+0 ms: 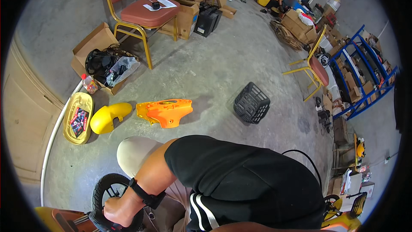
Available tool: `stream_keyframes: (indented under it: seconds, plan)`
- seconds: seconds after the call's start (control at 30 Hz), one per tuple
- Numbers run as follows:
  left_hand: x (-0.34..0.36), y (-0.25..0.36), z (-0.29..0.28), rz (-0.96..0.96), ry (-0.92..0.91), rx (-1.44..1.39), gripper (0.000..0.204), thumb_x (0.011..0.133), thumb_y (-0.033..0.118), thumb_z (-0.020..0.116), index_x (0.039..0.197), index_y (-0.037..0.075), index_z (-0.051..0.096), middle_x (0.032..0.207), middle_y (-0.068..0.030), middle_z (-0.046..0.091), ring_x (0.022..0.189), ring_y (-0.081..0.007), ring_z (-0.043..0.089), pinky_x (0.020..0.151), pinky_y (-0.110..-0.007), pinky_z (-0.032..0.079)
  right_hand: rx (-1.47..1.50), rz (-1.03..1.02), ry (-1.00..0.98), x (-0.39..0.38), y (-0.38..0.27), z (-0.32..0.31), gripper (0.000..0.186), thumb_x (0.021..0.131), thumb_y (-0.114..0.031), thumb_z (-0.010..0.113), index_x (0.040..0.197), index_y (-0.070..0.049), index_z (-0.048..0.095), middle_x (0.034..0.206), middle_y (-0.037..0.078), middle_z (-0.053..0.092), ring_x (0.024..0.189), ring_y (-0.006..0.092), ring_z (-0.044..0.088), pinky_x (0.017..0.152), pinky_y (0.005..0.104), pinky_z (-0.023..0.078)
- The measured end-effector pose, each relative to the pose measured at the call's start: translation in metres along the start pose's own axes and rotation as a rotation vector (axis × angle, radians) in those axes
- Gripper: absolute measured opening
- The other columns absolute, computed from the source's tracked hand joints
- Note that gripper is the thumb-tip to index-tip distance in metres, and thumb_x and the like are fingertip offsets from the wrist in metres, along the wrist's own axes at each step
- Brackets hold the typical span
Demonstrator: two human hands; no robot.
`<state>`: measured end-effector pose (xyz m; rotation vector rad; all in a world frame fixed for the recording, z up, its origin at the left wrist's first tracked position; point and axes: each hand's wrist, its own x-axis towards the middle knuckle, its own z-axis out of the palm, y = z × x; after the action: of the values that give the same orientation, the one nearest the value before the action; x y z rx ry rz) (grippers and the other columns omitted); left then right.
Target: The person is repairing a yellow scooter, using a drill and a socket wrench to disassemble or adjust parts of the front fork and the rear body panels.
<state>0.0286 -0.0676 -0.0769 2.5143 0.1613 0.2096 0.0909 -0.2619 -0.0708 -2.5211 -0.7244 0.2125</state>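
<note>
My right arm, in a black sleeve with a dark band at the wrist, reaches across to the lower left. My right hand (116,211) is closed like a fist against a small wheel (101,188) with a black tyre and dark spokes. What its fingers grip, if anything, is hidden. The wheel stands beside an orange and yellow body part (56,218) at the lower left edge. My left hand does not show. Ahead on the floor lie a yellow curved mudguard (107,118), an orange plastic shell (165,112) and a black plastic basket (252,103).
A yellow tray (67,125) with small packets sits by the wall, near a bottle (89,84) and a carton of cables (92,45). Chairs (150,15) stand around, with a blue rack (360,73) at right. Two people sit far back.
</note>
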Motion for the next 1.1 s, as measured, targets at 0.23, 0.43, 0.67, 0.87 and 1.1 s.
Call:
stream_keyframes:
  seconds: [0.23, 0.43, 0.67, 0.87, 1.1]
  plan:
    - [0.015, -0.021, -0.009, 0.096, 0.232, 0.481, 0.036, 0.078, 0.034, 0.08, 0.09, 0.004, 0.066, 0.073, -0.0172, 0.068, 0.066, -0.0377, 0.066, 0.06, -0.047, 0.051, 0.465, 0.12, -0.208, 0.0, -0.011, -0.026, 0.038, 0.073, -0.028, 0.072, 0.093, 0.004, 0.075, 0.085, 0.022, 0.073, 0.082, 0.0338, 0.072, 0.075, 0.0444, 0.056]
    - [0.023, -0.042, 0.003, 0.904, 0.634, -0.248, 0.032, 0.076, 0.03, 0.081, 0.09, 0.006, 0.065, 0.073, -0.0139, 0.069, 0.064, -0.0339, 0.067, 0.058, -0.044, 0.052, 0.543, 0.176, -0.207, 0.003, -0.015, -0.018, 0.039, 0.07, -0.031, 0.077, 0.089, 0.003, 0.076, 0.085, 0.023, 0.073, 0.085, 0.0337, 0.072, 0.078, 0.0434, 0.056]
    - [0.006, 0.0, -0.002, 0.252, 0.157, -0.056, 0.048, 0.077, 0.014, 0.079, 0.116, -0.005, 0.06, 0.095, -0.0203, 0.068, 0.082, -0.034, 0.066, 0.078, -0.044, 0.055, 0.146, -0.178, 0.007, 0.018, 0.016, -0.036, 0.034, 0.062, -0.027, 0.075, 0.087, -0.003, 0.073, 0.081, 0.019, 0.072, 0.079, 0.0376, 0.071, 0.069, 0.0456, 0.057]
    - [0.006, 0.008, -0.026, 0.107, -0.298, -0.391, 0.04, 0.08, 0.005, 0.077, 0.114, -0.006, 0.061, 0.09, -0.01, 0.065, 0.081, -0.0237, 0.062, 0.078, -0.035, 0.053, 0.031, -0.445, 0.067, 0.028, 0.032, -0.055, 0.037, 0.065, -0.039, 0.074, 0.095, -0.017, 0.071, 0.084, 0.01, 0.072, 0.084, 0.0343, 0.07, 0.072, 0.048, 0.054]
    - [-0.001, -0.008, -0.022, -0.158, -0.608, -0.561, 0.03, 0.082, 0.005, 0.075, 0.107, -0.003, 0.061, 0.085, -0.0079, 0.063, 0.074, -0.0202, 0.059, 0.07, -0.033, 0.049, 0.119, -0.58, -0.027, 0.016, 0.03, -0.073, 0.036, 0.067, -0.042, 0.074, 0.096, -0.021, 0.07, 0.086, 0.005, 0.073, 0.086, 0.0333, 0.069, 0.074, 0.0476, 0.053]
